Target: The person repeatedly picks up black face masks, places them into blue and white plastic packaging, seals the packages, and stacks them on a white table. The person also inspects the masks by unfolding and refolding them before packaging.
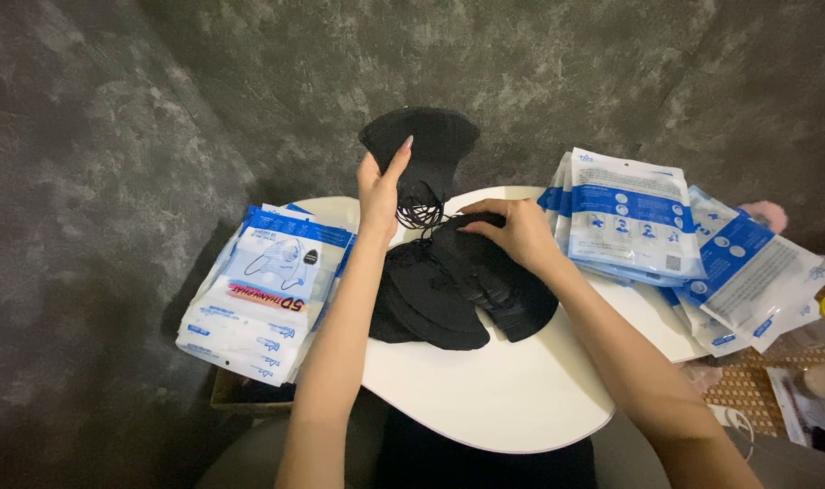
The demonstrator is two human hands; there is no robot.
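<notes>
Black masks (448, 290): one pile on white round table (503, 398), one mask (421, 149) pinched in left hand (381, 195); right hand (512, 231) fingers flat on pile. Two packet stacks (267, 290) (629, 217). Grey mottled floor (114, 163).

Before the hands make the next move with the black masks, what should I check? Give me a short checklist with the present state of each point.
1. Left hand holds the lifted black fabric face mask firmly: ok.
2. Its black ear loops hang free of the pile: cannot tell, they dangle close to it.
3. Right hand rests on the pile of black masks: ok.
4. Pile lies fully on the round white table: ok.
5. Stack of blue-and-white plastic packets at the left lies fully on the table: not ok, it overhangs the edge.
</notes>
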